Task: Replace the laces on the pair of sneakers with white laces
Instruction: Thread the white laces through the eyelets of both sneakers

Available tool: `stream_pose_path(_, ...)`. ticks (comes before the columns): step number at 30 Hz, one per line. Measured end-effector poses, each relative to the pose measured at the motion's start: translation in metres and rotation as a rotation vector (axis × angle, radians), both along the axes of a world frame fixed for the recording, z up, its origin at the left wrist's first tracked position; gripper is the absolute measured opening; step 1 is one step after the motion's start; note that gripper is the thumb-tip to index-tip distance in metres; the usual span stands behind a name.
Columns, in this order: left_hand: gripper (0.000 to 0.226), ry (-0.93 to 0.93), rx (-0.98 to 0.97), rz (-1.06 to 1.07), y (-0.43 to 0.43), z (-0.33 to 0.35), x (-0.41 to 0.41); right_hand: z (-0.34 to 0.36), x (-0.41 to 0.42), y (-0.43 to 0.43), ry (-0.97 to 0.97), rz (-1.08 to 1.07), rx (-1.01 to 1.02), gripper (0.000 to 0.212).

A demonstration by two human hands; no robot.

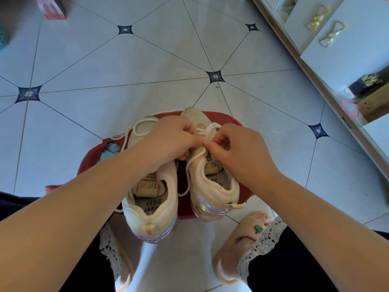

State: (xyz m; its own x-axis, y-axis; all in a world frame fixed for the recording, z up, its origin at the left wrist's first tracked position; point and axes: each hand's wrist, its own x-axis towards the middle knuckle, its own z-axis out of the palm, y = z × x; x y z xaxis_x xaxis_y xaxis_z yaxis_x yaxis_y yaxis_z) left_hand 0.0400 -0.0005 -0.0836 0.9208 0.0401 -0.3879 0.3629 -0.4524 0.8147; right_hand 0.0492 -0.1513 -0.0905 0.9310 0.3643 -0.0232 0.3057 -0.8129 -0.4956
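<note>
Both hands work the right sneaker point(212, 186), at its eyelet rows. The left hand point(168, 140) pinches the white lace point(195, 159) from one side. The right hand point(237, 144) pinches it thumb-to-forefinger from the other, fingertips nearly meeting (probably feeding an end through; the eyelet is hidden). The pair sits heels toward the person on a red stool point(90, 161), which brings it within reach. The left sneaker point(155, 207) has a slack lace point(128, 133) looped over its toe, so lacing looks unfinished.

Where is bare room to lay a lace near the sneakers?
Free: tile floor beyond the red stool up to the cabinet, and left of the stool. Crowded: the stool top, under sneakers, lace, left hand, right hand; slippers at its near side.
</note>
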Motion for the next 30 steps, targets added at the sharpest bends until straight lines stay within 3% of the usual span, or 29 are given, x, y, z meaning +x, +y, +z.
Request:
stream_pose_path(4, 0.019, 0.055, -0.445, 0.197, 0.010, 0.001, -0.006, -0.001, 0.001, 0.000, 0.010, -0.021, 0.013, 0.017)
stream_pose_path(6, 0.021, 0.062, -0.541, 0.211, 0.014, 0.001, -0.010, -0.001, 0.001, -0.001, 0.018, -0.027, 0.032, 0.016)
stream_pose_path(7, 0.021, 0.058, -0.489, 0.189, 0.015, 0.001, -0.010, -0.001, 0.000, -0.001, 0.018, -0.019, 0.033, 0.016)
stream_pose_path(9, 0.029, 0.011, -0.189, 0.096, 0.012, 0.000, -0.008, -0.001, 0.000, 0.000, 0.017, -0.002, 0.027, 0.016)
stream_pose_path(12, 0.057, -0.048, 0.215, -0.058, 0.001, 0.000, 0.000, 0.000, 0.000, 0.001, -0.003, 0.019, -0.003, 0.017)
stream_pose_path(15, 0.044, -0.127, 0.402, -0.182, -0.003, 0.001, 0.004, 0.000, 0.001, 0.001, -0.003, 0.022, -0.019, 0.017)
stream_pose_path(17, 0.028, -0.102, 0.249, -0.147, 0.003, 0.004, 0.005, 0.000, 0.001, 0.000, 0.007, 0.015, -0.016, 0.018)
stream_pose_path(21, 0.017, -0.079, -0.409, -0.023, 0.022, 0.008, -0.002, 0.001, 0.002, -0.002, 0.034, -0.020, 0.035, 0.018)
stream_pose_path(23, 0.013, 0.001, -0.472, -0.106, 0.027, 0.008, -0.008, 0.001, 0.000, 0.001, 0.031, 0.011, 0.019, 0.018)
stream_pose_path(25, 0.022, 0.042, -0.162, -0.152, 0.025, 0.006, -0.007, 0.000, -0.001, 0.003, 0.020, 0.043, -0.008, 0.018)
stream_pose_path(27, 0.053, -0.023, 0.176, -0.129, 0.018, 0.005, -0.003, 0.000, -0.001, 0.005, 0.009, 0.053, -0.015, 0.018)
stream_pose_path(28, 0.063, -0.045, 0.278, -0.133, 0.014, 0.005, 0.000, 0.001, 0.000, 0.005, 0.004, 0.054, -0.018, 0.019)
stream_pose_path(30, 0.063, -0.086, 0.415, -0.219, 0.010, 0.002, 0.004, 0.001, 0.000, 0.005, 0.001, 0.050, -0.021, 0.020)
